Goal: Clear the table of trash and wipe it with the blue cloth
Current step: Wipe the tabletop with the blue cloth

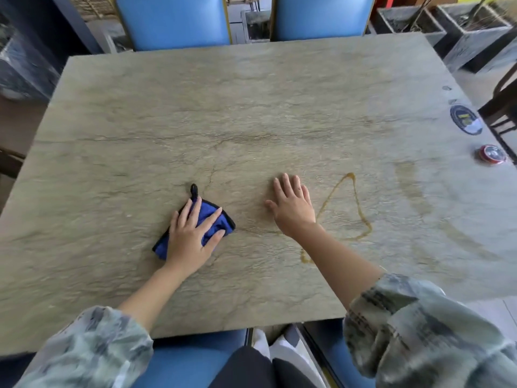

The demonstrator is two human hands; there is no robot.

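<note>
A folded blue cloth (215, 219) with black trim and a black loop lies on the stone-patterned table (223, 121), left of centre near the front. My left hand (193, 233) presses flat on the cloth with spread, straight fingers. My right hand (293, 205) rests flat on the bare tabletop to the right, fingers straight, holding nothing. Just right of that hand a thin brown liquid ring (355, 208) marks the table in a rough triangle. Fainter wet smears (414, 186) curve further right.
A round dark sticker (465, 119) and a small red round object (492, 154) sit at the table's right edge. Two blue chairs (173, 21) stand behind the far edge, another blue seat (179, 359) is below the front edge. Grey planters (470, 32) stand at the back right.
</note>
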